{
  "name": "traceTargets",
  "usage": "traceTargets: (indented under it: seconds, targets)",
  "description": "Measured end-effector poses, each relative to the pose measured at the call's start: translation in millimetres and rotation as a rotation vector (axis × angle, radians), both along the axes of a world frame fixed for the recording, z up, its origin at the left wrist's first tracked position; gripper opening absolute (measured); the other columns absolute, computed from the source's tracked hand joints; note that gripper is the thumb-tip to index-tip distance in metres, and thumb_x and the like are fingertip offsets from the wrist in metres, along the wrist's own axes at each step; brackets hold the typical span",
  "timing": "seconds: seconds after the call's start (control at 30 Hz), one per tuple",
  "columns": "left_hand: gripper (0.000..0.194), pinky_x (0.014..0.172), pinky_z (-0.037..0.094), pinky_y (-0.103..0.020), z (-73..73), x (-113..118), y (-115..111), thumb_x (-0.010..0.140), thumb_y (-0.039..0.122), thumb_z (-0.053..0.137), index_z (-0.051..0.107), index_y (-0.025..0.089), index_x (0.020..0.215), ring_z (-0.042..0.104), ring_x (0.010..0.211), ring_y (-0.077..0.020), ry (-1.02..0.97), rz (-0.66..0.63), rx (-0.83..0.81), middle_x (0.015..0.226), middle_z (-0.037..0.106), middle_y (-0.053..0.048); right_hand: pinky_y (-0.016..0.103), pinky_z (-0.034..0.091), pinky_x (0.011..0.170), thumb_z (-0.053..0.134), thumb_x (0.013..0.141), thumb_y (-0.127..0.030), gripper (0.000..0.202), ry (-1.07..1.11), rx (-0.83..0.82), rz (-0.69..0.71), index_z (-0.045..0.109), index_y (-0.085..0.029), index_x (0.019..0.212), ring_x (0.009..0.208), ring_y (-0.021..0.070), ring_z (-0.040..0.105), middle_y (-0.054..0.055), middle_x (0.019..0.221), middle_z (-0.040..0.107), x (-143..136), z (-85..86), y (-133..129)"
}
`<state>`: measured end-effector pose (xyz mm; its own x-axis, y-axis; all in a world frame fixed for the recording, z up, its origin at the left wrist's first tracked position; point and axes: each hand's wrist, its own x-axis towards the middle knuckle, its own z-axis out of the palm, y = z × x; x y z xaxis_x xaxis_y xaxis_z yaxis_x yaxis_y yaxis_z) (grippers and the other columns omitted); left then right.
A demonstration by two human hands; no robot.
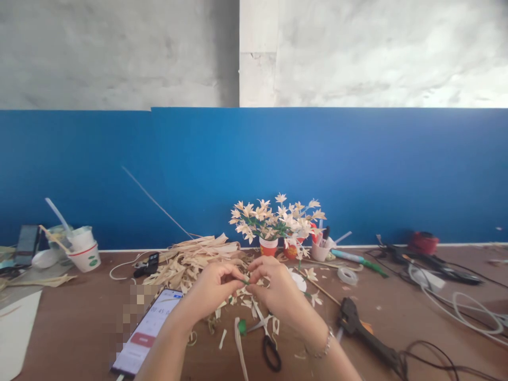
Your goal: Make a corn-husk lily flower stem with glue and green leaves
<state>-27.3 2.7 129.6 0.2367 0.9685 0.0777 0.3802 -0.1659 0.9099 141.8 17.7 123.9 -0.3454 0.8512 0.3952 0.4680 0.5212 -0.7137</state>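
My left hand and my right hand meet over the middle of the table, thumbs and fingers pinched together. Between the fingertips shows a small green strip, held from both sides; its exact kind is too small to make out. Just below the hands lie scissors with a dark handle, blades spread apart, beside a green scrap and a pale strip. Behind the hands is a heap of dry, straw-coloured husk strips.
Cream artificial flowers stand in a red-and-white cup at the back. A phone lies left, a glue gun right. White cables tangle at far right; a white cup stands at left before a blue partition.
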Motion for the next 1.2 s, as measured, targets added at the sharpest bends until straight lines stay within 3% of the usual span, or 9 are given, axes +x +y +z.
traceTargets:
  seconds: [0.13, 0.37, 0.57, 0.8, 0.93, 1.13, 1.2]
  targets:
    - [0.009, 0.045, 0.04, -0.023, 0.6, 0.7, -1.5, 0.072, 0.02, 0.054, 0.062, 0.016, 0.075, 0.058, 0.052, -0.0155, -0.033, 0.046, -0.07, 0.053, 0.059, 0.001, 0.031, 0.038, 0.082, 0.067, 0.065, -0.012, 0.01, 0.061, -0.056, 0.058, 0.063, -0.018, 0.059, 0.09, 0.0186, 0.057, 0.003, 0.092, 0.063, 0.7, -0.5, 1.7]
    - [0.011, 0.062, 0.045, -0.024, 3.2, -6.3, -0.7, 0.069, 0.015, 0.06, 0.07, 0.017, 0.074, 0.06, 0.067, -0.0142, -0.06, -0.031, 0.067, 0.076, 0.065, -0.002, 0.028, 0.042, 0.078, 0.067, 0.068, -0.015, 0.008, 0.143, -0.16, 0.195, 0.064, -0.017, 0.061, 0.084, 0.0167, 0.059, 0.003, 0.087, 0.064, 4.3, 1.4, 3.9]
    - [0.009, 0.061, 0.042, -0.023, 7.3, -9.0, -1.8, 0.068, 0.016, 0.064, 0.072, 0.018, 0.072, 0.057, 0.069, -0.0141, 0.006, -0.083, 0.168, 0.074, 0.064, -0.003, 0.027, 0.043, 0.077, 0.066, 0.071, -0.019, 0.008, 0.159, -0.212, 0.309, 0.065, -0.016, 0.063, 0.082, 0.0162, 0.061, 0.003, 0.088, 0.066, 6.1, 2.1, 4.8]
    - [0.007, 0.06, 0.043, -0.023, 5.5, -7.6, -1.5, 0.07, 0.016, 0.061, 0.068, 0.016, 0.071, 0.057, 0.067, -0.0134, -0.062, -0.1, 0.162, 0.073, 0.061, -0.002, 0.026, 0.044, 0.075, 0.063, 0.074, -0.025, 0.013, 0.158, -0.227, 0.364, 0.065, -0.016, 0.064, 0.082, 0.0161, 0.061, 0.004, 0.089, 0.066, 8.7, 3.0, 3.5]
    - [0.009, 0.061, 0.043, -0.024, 4.7, -5.2, -1.6, 0.073, 0.018, 0.058, 0.065, 0.016, 0.07, 0.056, 0.066, -0.0141, -0.045, -0.117, 0.176, 0.071, 0.061, -0.002, 0.027, 0.044, 0.076, 0.062, 0.075, -0.025, 0.013, 0.123, -0.243, 0.326, 0.066, -0.017, 0.065, 0.083, 0.0162, 0.06, 0.004, 0.088, 0.066, 7.5, 4.7, 1.5]
    - [0.013, 0.06, 0.043, -0.024, 0.9, 0.0, -0.8, 0.076, 0.021, 0.053, 0.064, 0.016, 0.071, 0.056, 0.065, -0.0153, 0.022, -0.051, 0.169, 0.066, 0.061, -0.002, 0.029, 0.04, 0.079, 0.068, 0.065, -0.021, 0.005, 0.022, -0.056, 0.043, 0.064, -0.019, 0.067, 0.088, 0.0189, 0.057, 0.002, 0.089, 0.064, 0.5, 4.3, -4.6]
    - [0.014, 0.06, 0.043, -0.024, 2.8, 0.6, -1.9, 0.076, 0.02, 0.053, 0.065, 0.016, 0.072, 0.057, 0.065, -0.0158, 0.045, -0.051, 0.156, 0.068, 0.062, -0.003, 0.03, 0.038, 0.081, 0.067, 0.066, -0.019, 0.006, -0.001, -0.017, 0.006, 0.063, -0.019, 0.062, 0.09, 0.0193, 0.056, 0.003, 0.091, 0.064, -0.6, 2.5, -4.3]
